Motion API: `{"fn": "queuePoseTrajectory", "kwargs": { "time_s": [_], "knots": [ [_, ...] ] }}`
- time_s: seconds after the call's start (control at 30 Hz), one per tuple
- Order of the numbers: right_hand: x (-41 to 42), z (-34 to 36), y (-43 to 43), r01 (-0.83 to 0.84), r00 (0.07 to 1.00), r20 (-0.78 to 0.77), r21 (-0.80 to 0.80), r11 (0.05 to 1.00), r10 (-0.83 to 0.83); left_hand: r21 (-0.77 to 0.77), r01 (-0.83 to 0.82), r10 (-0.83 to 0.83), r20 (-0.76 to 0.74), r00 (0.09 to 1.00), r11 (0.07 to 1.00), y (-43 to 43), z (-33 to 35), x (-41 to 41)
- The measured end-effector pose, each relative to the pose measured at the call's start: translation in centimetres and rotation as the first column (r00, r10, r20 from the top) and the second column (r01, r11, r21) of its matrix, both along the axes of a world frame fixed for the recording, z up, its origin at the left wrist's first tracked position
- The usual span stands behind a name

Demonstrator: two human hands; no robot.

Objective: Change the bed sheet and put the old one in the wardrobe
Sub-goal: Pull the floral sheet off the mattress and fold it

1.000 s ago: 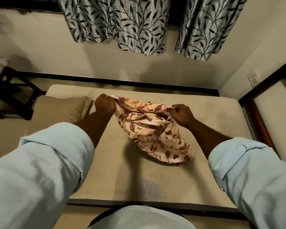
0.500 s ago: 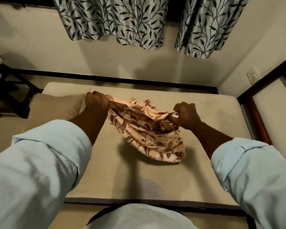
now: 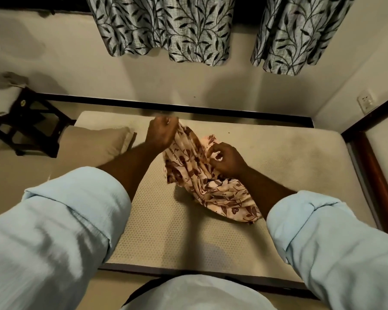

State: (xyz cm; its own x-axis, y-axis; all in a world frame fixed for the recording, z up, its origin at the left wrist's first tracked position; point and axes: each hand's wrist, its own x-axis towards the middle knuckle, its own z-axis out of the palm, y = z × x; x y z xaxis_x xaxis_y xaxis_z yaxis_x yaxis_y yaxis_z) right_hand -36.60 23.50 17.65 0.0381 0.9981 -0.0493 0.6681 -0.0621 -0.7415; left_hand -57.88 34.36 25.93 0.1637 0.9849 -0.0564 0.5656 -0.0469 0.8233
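Two hands bunch a floral sheet (image 3: 213, 189) over a bare mattress (image 3: 188, 238).
The left hand (image 3: 160, 134) clenches the sheet's raised top end and the right hand (image 3: 229, 157) pinches a fold beside it, while the rest lies heaped mid-mattress. A beige pillow (image 3: 101, 139) lies at the left end with a dark stool (image 3: 31, 124) beyond it. Leaf-print curtains (image 3: 177, 27) hang on the far wall. A socket (image 3: 365, 104) sits above the wooden bed frame (image 3: 372, 175) on the right.

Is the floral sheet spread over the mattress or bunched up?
Bunched: the floral sheet lies crumpled on the bare mattress, gripped by left hand and right hand.
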Motion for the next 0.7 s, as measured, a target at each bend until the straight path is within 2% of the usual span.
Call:
{"fn": "queuePoseTrajectory", "kwargs": {
  "time_s": [0.07,0.13,0.33,0.4,0.5,0.7],
  "knots": [
    [-1.7,0.3,1.2,0.023,0.997,-0.078,0.024,0.999,-0.021,-0.012,0.175,-0.175,-0.104,0.979,0.985,-0.2,0.4,0.0],
    [-2.8,0.0,2.3,-0.023,0.995,-0.096,-0.03,0.999,0.02,-0.045,0.288,-0.291,-0.174,0.941,0.957,0.0,0.5,-0.2],
    [-4.5,-0.1,3.2,-0.22,0.962,-0.213,-0.248,0.944,0.169,-0.095,0.502,-0.504,-0.319,0.803,0.86,0.4,0.8,-1.8],
    [-4.8,-0.3,3.1,-0.257,0.959,-0.198,-0.316,0.913,0.202,-0.12,0.555,-0.554,-0.384,0.738,0.823,0.5,0.6,-2.1],
    [-5.0,-0.9,3.0,-0.198,0.973,-0.183,-0.353,0.914,0.14,-0.201,0.589,-0.61,-0.436,0.662,0.783,1.1,-0.3,-2.7],
    [-4.7,-0.9,3.0,-0.094,0.928,-0.369,-0.376,0.922,-0.056,-0.234,0.628,-0.648,-0.492,0.582,0.742,1.1,-2.1,-3.8]
  ]
}}
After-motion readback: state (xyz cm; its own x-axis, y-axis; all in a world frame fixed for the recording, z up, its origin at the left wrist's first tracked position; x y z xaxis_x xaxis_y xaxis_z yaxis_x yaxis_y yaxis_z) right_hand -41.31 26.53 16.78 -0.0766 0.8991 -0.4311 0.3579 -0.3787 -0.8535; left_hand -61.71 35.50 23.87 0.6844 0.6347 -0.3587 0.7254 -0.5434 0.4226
